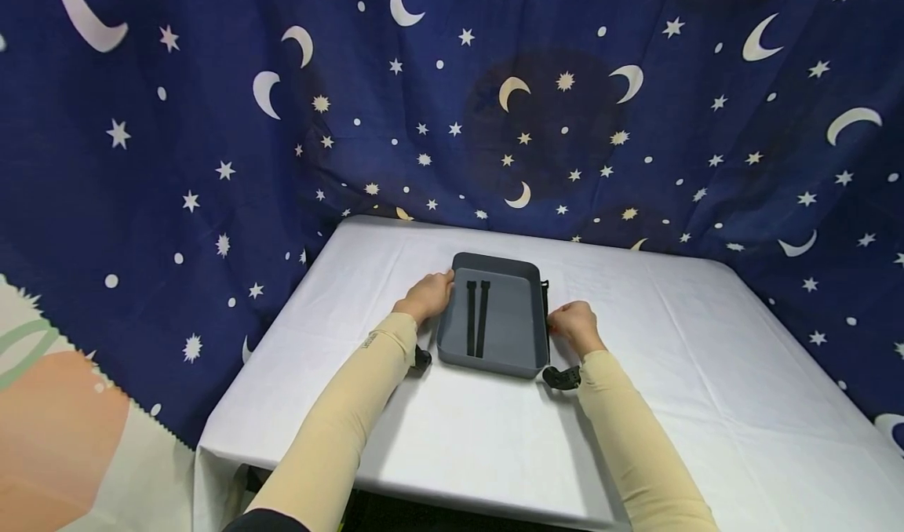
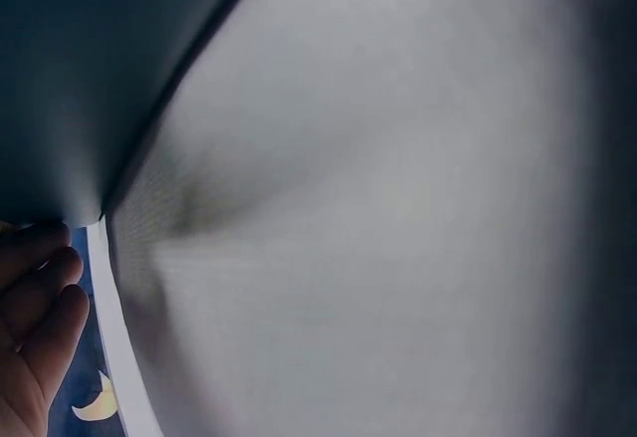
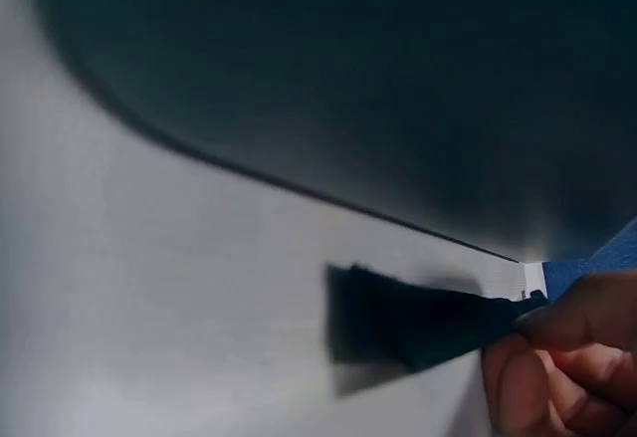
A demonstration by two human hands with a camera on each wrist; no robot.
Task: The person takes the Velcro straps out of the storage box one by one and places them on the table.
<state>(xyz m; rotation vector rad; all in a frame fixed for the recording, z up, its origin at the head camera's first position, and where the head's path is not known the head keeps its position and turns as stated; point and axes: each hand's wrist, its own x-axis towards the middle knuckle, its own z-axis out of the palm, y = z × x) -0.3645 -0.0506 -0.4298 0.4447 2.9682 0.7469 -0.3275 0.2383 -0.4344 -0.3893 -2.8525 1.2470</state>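
Black strap [image 3: 413, 326] pinched in right hand [image 3: 577, 357], plain only from right wrist; left hand [image 1: 428, 296] loose against tray [image 1: 512, 320].

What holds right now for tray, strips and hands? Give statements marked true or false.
1. Two black strips lie inside the gray tray. True.
2. They cross each other. False: they lie side by side, apart.
3. The right hand pinches a dark strip. True.
4. That strip is inside the tray. False: it is outside, at the tray's right side.
5. The left hand touches the tray's left side. True.
6. The tray stands on bare wood. False: it stands on a white cloth.
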